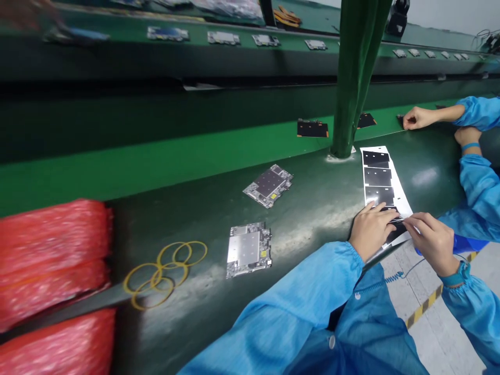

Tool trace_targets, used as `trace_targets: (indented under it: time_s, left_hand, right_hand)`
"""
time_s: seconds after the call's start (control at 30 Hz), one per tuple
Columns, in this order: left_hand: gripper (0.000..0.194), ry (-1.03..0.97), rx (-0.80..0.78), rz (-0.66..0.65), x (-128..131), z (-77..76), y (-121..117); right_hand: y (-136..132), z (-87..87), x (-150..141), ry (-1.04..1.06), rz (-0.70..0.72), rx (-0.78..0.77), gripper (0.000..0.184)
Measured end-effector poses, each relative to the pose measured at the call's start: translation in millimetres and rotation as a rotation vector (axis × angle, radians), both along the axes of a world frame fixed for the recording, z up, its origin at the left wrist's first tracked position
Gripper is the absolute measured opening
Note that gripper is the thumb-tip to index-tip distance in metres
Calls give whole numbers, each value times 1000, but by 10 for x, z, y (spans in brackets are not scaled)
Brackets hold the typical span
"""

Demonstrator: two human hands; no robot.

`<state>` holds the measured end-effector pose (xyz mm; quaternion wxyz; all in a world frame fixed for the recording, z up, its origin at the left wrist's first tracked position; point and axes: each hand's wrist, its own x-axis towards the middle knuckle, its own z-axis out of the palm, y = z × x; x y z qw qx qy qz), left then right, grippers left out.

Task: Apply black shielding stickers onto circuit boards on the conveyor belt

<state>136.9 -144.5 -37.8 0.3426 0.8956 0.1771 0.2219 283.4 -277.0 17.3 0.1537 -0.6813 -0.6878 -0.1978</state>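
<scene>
A white backing sheet (pixel 398 195) with a column of black rectangular stickers (pixel 377 177) lies at the bench's front edge. My left hand (pixel 371 229) rests on its lower part, fingers spread and pressing down. Beside it, my right hand (pixel 432 239) pinches the edge of a black sticker (pixel 396 232), where a thin pale line shows between the hands. The fingers partly cover that sticker. To the left lie two circuit boards: one with a dark cover (pixel 269 183), the other with a shiny silver cover (pixel 244 249).
Yellow rubber bands (pixel 162 265) and red bubble-wrap packs (pixel 50 260) lie at left. A green post (pixel 351 78) rises from the bench. Black-covered boards (pixel 312 128) sit on the green belt (pixel 195 161). A co-worker's hand (pixel 417 118) is at right. More boards line the shelf behind.
</scene>
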Motion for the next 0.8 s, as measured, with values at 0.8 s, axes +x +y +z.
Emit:
trace_targets:
  time_s: [0.8]
  left_hand:
    - [22, 21, -248, 59, -1089, 757, 105]
  right_hand:
    - [114, 166, -673, 774, -29, 3, 7]
